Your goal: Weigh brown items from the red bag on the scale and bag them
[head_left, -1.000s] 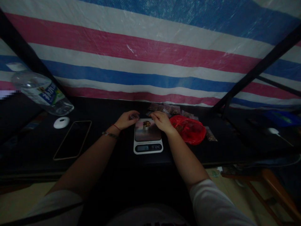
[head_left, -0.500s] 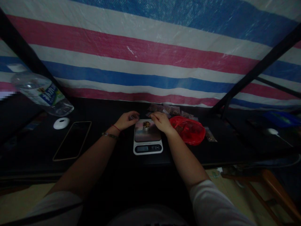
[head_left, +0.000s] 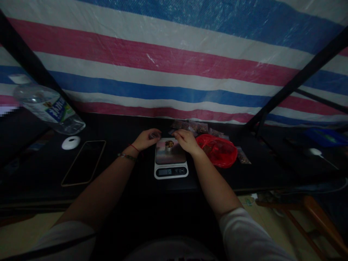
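Observation:
A white digital kitchen scale (head_left: 171,172) lies on the black table between my hands. On its metal plate stands a small round metal cup (head_left: 169,146) filled with brownish bits. At the scale's far left corner, my left hand (head_left: 148,137) is closed around a small clear plastic thing (head_left: 154,135), probably a bag. My right hand (head_left: 187,140) is over the far right corner, fingertips pinched together; what they hold, if anything, is too small to tell. Beside it on the right lies an open red plastic bag (head_left: 220,151) with brownish contents.
Several small filled zip bags (head_left: 201,127) lie behind my right hand, and another zip bag (head_left: 244,156) is right of the red bag. A phone (head_left: 84,162), a white rounded device (head_left: 71,143) and a large clear bottle (head_left: 49,105) occupy the left. Striped sheeting (head_left: 168,65) hangs behind.
Both hands stay almost in the same place. The reading on the scale's display looks slightly different; the cup has not moved.

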`<state>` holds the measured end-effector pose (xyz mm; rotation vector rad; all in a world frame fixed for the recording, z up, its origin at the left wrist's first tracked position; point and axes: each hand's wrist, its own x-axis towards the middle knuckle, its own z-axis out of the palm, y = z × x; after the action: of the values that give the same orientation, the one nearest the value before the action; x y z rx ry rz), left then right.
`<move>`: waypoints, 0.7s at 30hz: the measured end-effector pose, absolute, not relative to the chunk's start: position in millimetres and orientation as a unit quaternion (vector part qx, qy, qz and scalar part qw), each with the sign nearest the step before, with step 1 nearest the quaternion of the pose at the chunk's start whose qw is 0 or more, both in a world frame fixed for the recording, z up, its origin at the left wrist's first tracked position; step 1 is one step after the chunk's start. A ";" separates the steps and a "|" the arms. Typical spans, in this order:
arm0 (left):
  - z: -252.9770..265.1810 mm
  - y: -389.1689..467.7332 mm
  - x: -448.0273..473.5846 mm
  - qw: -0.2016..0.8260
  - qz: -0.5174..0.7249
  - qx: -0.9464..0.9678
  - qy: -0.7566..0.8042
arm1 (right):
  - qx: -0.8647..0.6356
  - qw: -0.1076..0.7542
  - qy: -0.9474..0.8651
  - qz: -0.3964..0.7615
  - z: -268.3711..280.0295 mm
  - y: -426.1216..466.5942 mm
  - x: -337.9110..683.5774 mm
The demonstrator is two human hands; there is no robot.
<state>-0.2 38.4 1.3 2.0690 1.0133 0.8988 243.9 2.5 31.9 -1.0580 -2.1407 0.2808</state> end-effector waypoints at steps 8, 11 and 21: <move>-0.5 39.4 -0.2 0.332 0.348 0.788 0.385 | -0.408 0.363 -0.830 0.111 29.9 4.3 244.8; 1.1 38.6 0.1 0.332 0.349 0.787 0.385 | -0.409 0.366 -0.829 0.108 29.8 4.0 244.4; 1.1 39.0 -0.5 0.330 0.350 0.789 0.382 | -0.411 0.357 -0.832 0.110 31.3 4.0 245.1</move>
<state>-0.5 39.0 1.1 2.0625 0.9999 0.9150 245.1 4.0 31.3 -1.0604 -2.1474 0.2850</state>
